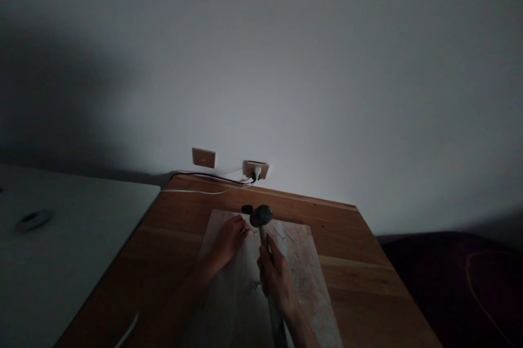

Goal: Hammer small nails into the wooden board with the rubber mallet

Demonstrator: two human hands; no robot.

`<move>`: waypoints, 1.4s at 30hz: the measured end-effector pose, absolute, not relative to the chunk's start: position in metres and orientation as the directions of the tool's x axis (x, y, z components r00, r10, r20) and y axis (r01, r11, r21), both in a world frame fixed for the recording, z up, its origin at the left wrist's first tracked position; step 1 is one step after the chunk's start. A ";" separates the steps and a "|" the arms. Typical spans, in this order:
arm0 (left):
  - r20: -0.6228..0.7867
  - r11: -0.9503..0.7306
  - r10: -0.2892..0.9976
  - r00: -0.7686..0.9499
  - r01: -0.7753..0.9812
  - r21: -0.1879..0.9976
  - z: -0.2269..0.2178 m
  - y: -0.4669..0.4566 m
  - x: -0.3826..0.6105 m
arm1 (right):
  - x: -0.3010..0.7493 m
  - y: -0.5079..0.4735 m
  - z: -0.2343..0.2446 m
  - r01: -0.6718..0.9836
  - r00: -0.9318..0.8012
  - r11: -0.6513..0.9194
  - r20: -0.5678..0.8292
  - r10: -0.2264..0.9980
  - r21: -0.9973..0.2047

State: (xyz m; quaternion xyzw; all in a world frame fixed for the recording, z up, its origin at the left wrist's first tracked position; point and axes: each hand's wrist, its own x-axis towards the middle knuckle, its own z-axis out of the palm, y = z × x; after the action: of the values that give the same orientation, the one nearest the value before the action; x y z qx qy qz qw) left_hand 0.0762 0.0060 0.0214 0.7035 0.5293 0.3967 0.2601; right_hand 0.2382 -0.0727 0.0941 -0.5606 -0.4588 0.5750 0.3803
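Observation:
A pale wooden board (304,277) lies on a brown wooden table (351,293). My right hand (277,277) is closed round the wooden handle of a hammer (261,217), whose dark metal head is raised just above the board's far end. My left hand (229,240) rests on the board to the left of the hammer head, fingers pinched together on something small, likely a nail, too small to make out. A small dark object (247,209) sits just beyond the fingers.
A white table (61,250) with a round hole stands to the left. Two wall plates (203,158) sit low on the white wall; a white plug (256,172) is in the right one, with black and white cables running left along the table's back edge. Dark floor lies right.

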 end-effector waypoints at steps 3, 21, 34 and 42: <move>0.275 -0.306 0.951 0.142 0.562 0.768 0.019 0.006 0.076 | 0.239 -0.071 0.096 0.094 -0.099 -0.240 -0.249 0.964 -0.966; 0.245 -0.277 0.961 0.130 0.508 0.815 0.033 0.002 0.074 | 0.247 -0.073 0.082 0.222 -0.076 -0.225 -0.247 0.966 -0.949; 0.319 -0.350 0.936 0.150 0.500 0.792 0.016 0.001 0.071 | 0.246 -0.074 0.087 0.310 -0.169 -0.139 -0.198 0.966 -0.941; 0.320 -0.341 0.938 0.135 0.532 0.775 0.025 0.000 0.071 | 0.275 -0.098 0.076 0.259 -0.008 -0.259 -0.270 0.963 -0.931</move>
State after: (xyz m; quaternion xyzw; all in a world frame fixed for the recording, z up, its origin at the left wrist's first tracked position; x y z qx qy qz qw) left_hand 0.0709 -0.0002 0.0246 0.7109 0.5169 0.4065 0.2492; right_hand 0.2754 -0.0977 0.0757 -0.6120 -0.4991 0.5048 0.3488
